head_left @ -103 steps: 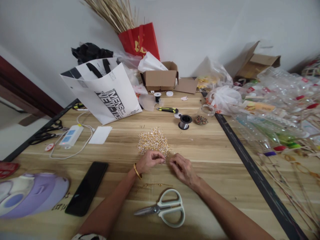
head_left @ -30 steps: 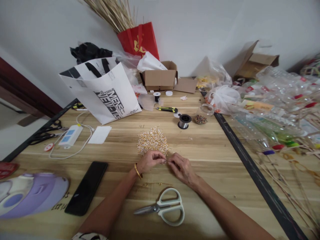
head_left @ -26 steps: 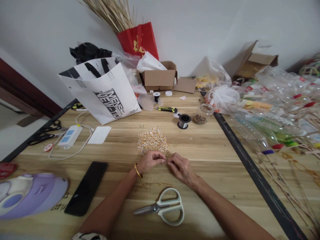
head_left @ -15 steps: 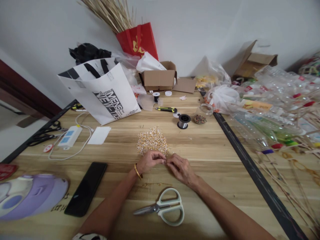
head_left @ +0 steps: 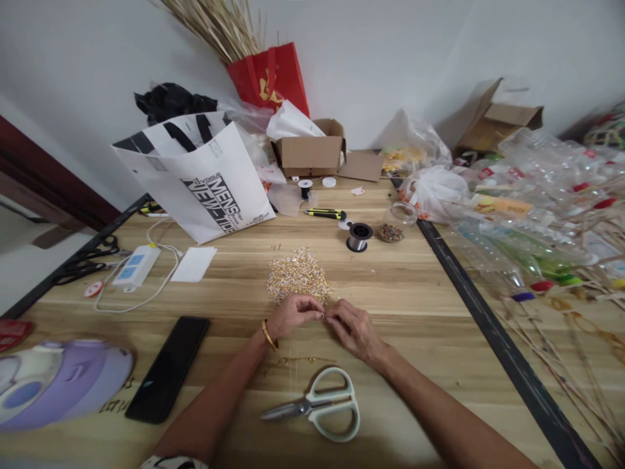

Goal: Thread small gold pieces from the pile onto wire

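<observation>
In the middle of the table, my left hand [head_left: 297, 311] is closed in a pinch, thumb against fingers. My right hand [head_left: 355, 329] pinches close beside it, the fingertips of both nearly touching. A tiny shiny speck shows between them, too small to name. Just beyond the left fingers spreads a heap of small gold and clear beads [head_left: 297, 273]. A thin gold chain [head_left: 307, 359] lies on the near side of my hands. Closer still rest scissors with pale handles [head_left: 317, 405], blades pointing left. A gold bangle [head_left: 268, 334] circles my left wrist.
Beyond the beads stand a wire spool [head_left: 359, 237], a jar of beads [head_left: 393, 225] and a yellow-black cutter [head_left: 325, 213]. Left are a phone [head_left: 168, 369], a power strip [head_left: 137, 268] and a white bag [head_left: 205, 182]. Plastic bottles [head_left: 512, 241] crowd the right side.
Almost nothing differs. Both hands keep their pinch in the same spot, and the beads, chain and scissors lie as before.
</observation>
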`<state>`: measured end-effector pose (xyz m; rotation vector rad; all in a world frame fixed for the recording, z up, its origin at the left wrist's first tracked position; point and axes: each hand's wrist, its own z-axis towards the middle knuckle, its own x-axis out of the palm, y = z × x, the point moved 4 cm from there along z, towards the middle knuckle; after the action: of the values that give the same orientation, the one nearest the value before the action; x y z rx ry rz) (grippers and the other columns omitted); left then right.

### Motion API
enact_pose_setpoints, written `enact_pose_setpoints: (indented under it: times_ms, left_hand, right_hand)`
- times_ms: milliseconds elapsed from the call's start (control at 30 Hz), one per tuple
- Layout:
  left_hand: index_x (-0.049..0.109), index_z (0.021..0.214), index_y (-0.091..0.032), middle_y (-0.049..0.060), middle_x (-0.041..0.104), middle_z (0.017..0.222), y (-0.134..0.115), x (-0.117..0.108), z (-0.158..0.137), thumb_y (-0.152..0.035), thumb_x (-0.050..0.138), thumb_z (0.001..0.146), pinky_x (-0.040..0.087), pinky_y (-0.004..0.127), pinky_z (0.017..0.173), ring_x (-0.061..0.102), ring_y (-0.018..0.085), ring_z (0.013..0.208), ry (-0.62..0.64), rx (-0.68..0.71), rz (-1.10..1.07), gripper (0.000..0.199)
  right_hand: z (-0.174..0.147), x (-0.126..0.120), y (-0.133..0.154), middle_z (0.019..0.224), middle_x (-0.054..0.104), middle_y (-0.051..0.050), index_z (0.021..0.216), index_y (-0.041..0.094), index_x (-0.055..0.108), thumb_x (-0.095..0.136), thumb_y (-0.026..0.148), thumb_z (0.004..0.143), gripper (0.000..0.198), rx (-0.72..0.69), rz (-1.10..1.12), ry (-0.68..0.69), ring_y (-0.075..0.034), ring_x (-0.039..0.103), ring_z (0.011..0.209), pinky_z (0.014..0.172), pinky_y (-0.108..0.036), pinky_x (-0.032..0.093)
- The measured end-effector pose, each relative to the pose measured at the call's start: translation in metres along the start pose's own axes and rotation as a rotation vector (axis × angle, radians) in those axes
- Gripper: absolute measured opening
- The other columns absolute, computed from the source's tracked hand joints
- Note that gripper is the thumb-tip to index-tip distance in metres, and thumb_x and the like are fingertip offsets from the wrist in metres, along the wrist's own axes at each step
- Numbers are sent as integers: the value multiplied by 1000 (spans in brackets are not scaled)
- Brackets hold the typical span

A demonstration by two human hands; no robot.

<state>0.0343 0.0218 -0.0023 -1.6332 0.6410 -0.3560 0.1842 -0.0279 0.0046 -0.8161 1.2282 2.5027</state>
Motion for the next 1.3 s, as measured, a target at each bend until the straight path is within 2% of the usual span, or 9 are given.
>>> enact_pose_setpoints:
  times_ms: [700, 1300]
  left_hand:
    - [68, 78, -10, 5, 68, 73, -4, 0, -1, -28, 66, 71, 45, 24, 67, 59, 13, 69, 0, 11, 30, 20]
    - [67, 82, -10, 5, 69, 76, -1, -1, -1, -24, 68, 70, 47, 24, 70, 62, 13, 72, 6, -3, -41, 19]
  right_hand:
    - [1, 0, 0, 79, 58, -5, 89, 19, 56, 44, 18, 91, 12, 22, 13, 25, -15, 55, 72, 65, -25, 45]
    - [1, 1, 0, 79, 58, -5, 89, 19, 56, 44, 17, 91, 12, 18, 26, 11, -15, 55, 71, 64, -26, 45]
